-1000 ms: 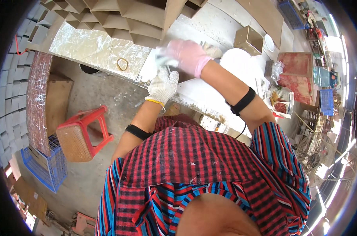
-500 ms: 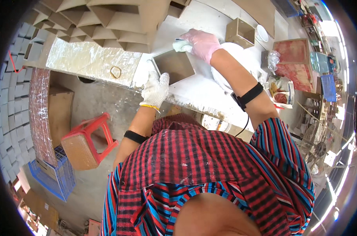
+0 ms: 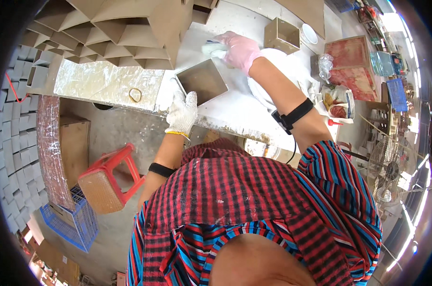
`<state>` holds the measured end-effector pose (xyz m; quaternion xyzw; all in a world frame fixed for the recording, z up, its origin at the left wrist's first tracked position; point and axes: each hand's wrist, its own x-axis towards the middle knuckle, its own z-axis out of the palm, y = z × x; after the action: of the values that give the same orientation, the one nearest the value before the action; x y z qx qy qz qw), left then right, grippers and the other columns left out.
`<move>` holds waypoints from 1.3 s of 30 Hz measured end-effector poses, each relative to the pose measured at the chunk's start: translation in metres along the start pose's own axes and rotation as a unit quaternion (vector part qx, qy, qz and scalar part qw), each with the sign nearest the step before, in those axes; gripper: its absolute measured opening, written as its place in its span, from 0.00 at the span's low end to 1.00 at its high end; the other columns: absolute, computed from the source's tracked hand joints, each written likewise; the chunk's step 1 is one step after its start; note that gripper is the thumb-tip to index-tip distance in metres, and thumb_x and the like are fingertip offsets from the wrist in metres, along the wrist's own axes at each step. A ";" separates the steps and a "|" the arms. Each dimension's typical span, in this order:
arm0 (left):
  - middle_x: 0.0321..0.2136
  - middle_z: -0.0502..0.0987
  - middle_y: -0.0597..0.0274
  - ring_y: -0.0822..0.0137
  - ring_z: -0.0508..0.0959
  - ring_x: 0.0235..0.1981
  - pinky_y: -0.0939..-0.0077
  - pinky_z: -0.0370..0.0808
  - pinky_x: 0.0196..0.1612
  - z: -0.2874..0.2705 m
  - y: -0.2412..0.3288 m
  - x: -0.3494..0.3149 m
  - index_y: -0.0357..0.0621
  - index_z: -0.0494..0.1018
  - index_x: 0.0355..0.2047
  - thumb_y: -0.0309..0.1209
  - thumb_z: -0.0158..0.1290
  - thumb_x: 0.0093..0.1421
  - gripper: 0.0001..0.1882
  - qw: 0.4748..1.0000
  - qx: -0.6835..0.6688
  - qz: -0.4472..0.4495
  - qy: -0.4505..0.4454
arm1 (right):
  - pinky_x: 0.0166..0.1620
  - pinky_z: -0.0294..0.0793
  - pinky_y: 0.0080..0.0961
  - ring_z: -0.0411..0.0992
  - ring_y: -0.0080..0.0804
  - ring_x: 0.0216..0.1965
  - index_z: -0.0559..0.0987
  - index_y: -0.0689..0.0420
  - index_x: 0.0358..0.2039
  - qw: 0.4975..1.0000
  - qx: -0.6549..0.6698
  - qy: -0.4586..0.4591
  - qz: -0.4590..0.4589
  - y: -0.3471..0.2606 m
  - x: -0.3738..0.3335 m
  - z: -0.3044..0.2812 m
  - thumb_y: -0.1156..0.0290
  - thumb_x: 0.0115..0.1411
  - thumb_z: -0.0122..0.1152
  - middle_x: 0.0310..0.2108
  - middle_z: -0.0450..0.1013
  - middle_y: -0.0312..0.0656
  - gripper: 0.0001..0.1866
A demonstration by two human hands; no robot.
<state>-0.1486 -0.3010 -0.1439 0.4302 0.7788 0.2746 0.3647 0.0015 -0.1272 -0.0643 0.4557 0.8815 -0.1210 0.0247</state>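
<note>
My left hand (image 3: 181, 113), in a white knit glove with a yellow cuff, grips the near left corner of an open grey-brown cardboard box (image 3: 210, 78). Its thumb lies along the box's near side and its fingers along the left side. The box rests on the white-smeared table (image 3: 230, 112). Just beyond the box's far right corner, my right hand (image 3: 241, 51) wears a pink glove. It is closed on a pale greenish-white cloth (image 3: 214, 49), held low over the tabletop.
Stacked cardboard boxes (image 3: 130, 31) rise at the far left, near a rubber band (image 3: 135, 95). Another small box (image 3: 282, 35) and a white cup (image 3: 308, 33) stand at the far right. A red stool (image 3: 106, 183) and blue crate (image 3: 78, 224) are on the floor at left. A fan (image 3: 390, 167) stands right.
The cloth in my right hand has moved slightly farther from the box. My left hand keeps its hold on the box's corner. The whole view has turned a little.
</note>
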 end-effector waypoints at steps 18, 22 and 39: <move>0.48 0.68 0.36 0.41 0.68 0.50 0.58 0.63 0.52 -0.011 0.014 -0.001 0.34 0.58 0.56 0.46 0.45 0.59 0.32 0.998 0.065 0.000 0.001 | 0.50 0.67 0.31 0.68 0.43 0.48 0.67 0.58 0.52 0.943 0.083 -0.009 0.322 0.103 -0.139 0.027 0.58 0.55 0.56 0.50 0.67 0.51 0.26; 0.52 0.67 0.44 0.50 0.67 0.54 0.65 0.61 0.56 -0.029 0.031 -0.027 0.36 0.58 0.57 0.34 0.46 0.60 0.26 0.947 0.057 0.305 0.089 | 0.50 0.68 0.32 0.69 0.43 0.48 0.68 0.57 0.51 0.950 0.040 -0.029 0.308 0.107 -0.141 0.044 0.58 0.56 0.55 0.48 0.68 0.49 0.25; 0.41 0.73 0.48 0.49 0.72 0.45 0.60 0.69 0.45 0.027 0.050 0.079 0.43 0.73 0.40 0.34 0.39 0.57 0.16 0.817 0.376 0.344 -0.270 | 0.33 0.72 0.20 0.72 0.27 0.37 0.68 0.63 0.51 0.675 0.683 0.250 0.125 0.131 -0.201 0.046 0.61 0.61 0.51 0.40 0.72 0.45 0.23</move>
<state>-0.1325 -0.2052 -0.1492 0.8304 0.4931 -0.0593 0.2524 0.2218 -0.2257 -0.1025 0.4644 0.4614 -0.5667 -0.5002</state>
